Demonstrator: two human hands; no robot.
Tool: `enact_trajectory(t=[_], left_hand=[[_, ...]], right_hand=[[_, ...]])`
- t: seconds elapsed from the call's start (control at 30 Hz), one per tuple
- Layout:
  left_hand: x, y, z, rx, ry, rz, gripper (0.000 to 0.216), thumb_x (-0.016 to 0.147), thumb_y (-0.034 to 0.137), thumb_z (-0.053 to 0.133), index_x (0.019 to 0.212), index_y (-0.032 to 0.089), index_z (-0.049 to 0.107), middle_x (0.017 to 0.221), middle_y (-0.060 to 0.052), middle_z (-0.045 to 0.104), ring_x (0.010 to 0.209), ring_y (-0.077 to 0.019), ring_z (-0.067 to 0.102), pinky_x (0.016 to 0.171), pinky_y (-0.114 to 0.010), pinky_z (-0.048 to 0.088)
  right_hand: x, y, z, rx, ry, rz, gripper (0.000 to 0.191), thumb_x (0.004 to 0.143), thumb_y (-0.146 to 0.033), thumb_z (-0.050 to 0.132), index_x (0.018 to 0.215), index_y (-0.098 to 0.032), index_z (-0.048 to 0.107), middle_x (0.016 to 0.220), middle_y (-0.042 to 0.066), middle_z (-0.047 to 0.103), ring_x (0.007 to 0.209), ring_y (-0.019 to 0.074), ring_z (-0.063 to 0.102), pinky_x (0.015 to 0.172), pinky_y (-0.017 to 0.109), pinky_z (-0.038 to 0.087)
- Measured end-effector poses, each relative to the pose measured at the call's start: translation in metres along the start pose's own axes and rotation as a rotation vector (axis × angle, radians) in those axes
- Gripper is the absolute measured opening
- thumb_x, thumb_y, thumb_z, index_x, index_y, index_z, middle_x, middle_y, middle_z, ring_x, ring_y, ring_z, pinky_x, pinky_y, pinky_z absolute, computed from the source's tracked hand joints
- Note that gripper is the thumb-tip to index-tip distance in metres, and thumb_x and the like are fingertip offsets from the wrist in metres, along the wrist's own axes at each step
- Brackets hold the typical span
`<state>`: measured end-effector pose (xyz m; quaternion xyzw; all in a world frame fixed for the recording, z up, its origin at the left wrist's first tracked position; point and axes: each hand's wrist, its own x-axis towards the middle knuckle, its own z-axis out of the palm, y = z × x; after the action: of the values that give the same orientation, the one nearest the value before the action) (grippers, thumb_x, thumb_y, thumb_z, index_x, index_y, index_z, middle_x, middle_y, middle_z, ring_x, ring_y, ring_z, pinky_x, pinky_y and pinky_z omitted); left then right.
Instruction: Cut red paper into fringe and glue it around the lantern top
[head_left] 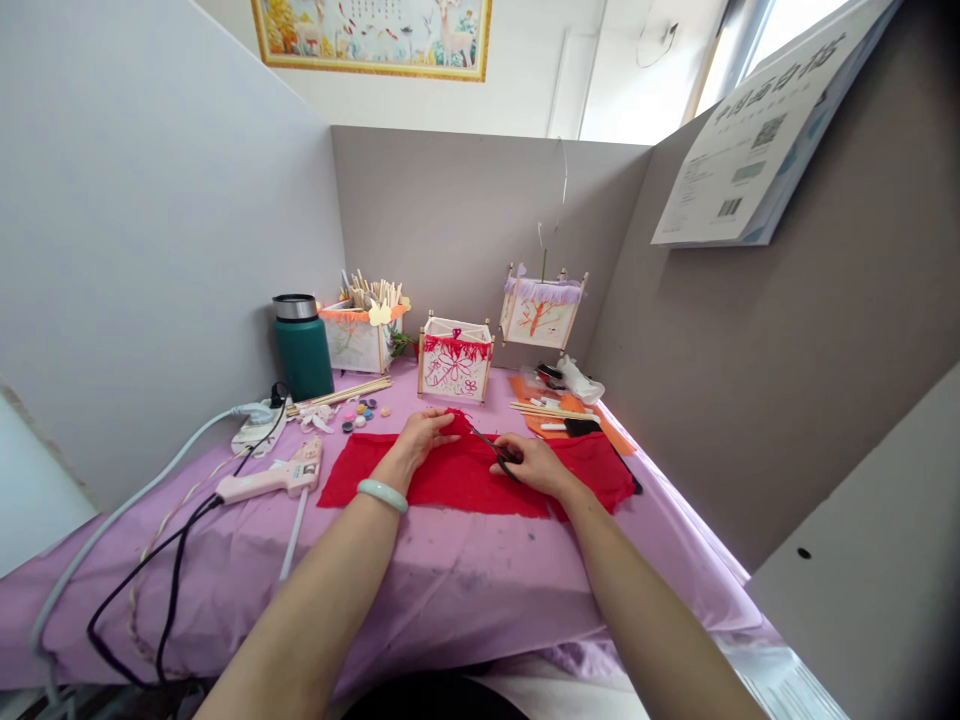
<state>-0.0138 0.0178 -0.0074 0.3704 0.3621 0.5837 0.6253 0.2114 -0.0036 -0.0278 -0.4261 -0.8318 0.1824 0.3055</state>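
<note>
Lilac-covered desk (480, 585), red cloth (465, 480) front and centre

Left hand (422, 438) pinches a raised bit at the cloth's far edge; right hand (531, 464) grips black scissors (498, 449), blades angled far-left toward that pinch! Beneath both, the cloth spreads out left and right. Just beyond stands a red-fringed box (455, 375).

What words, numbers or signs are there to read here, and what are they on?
"中国画白描": big dark characters on the white printed sheet up on the right; the last two are less sure.
Smaller print on that sheet, around its square code and barcode: too small to read.
Writing on the framed picture: too small.
Marks on the glue gun: too blurred.
</note>
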Motion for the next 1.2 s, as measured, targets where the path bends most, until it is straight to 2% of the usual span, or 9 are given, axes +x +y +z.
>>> enact_trajectory(t=[0.5, 1.2], left_hand=[[-0.0012, 0.0004, 0.0011, -0.002, 0.012, -0.009, 0.009, 0.066, 0.004, 0.066, 0.065, 0.009, 0.059, 0.06, -0.002, 0.057, 0.06, -0.0114, 0.058, 0.07, -0.036, 0.054], [-0.0017, -0.0008, 0.0005, 0.017, -0.033, -0.009, 0.008, 0.066, 0.005, 0.067, 0.065, 0.01, 0.06, 0.06, -0.001, 0.056, 0.059, -0.0118, 0.057, 0.069, -0.037, 0.054]], right_hand=[[0.0012, 0.0045, 0.0026, 0.01, 0.011, 0.012, 0.037, 0.069, -0.045, 0.066, 0.095, -0.02, 0.062, 0.065, -0.003, 0.053, 0.057, 0.0099, 0.044, 0.053, 0.02, 0.03], [0.0007, 0.0007, 0.0014, -0.017, 0.016, 0.003, 0.037, 0.068, -0.045, 0.067, 0.095, -0.02, 0.062, 0.066, -0.003, 0.055, 0.058, 0.0104, 0.045, 0.054, 0.02, 0.031]])
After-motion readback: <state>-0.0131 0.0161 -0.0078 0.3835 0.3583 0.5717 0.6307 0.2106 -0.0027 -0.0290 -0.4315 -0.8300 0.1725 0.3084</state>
